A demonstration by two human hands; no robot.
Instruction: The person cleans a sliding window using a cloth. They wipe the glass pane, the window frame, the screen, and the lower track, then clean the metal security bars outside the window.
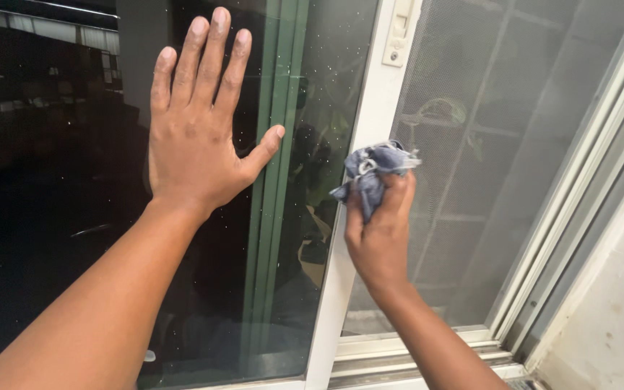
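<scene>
A white sliding window frame (361,155) carries dark speckled glass (52,217), with a grey mesh screen (500,144) beside it.

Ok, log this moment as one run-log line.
left hand: flat on glass, fingers spread | right hand: grips blue cloth against white frame | mesh screen at right

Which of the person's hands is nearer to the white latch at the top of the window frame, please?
Right. The right hand, gripping a blue cloth, is against the white frame below the latch; the left hand lies flat on the dark glass, farther left.
</scene>
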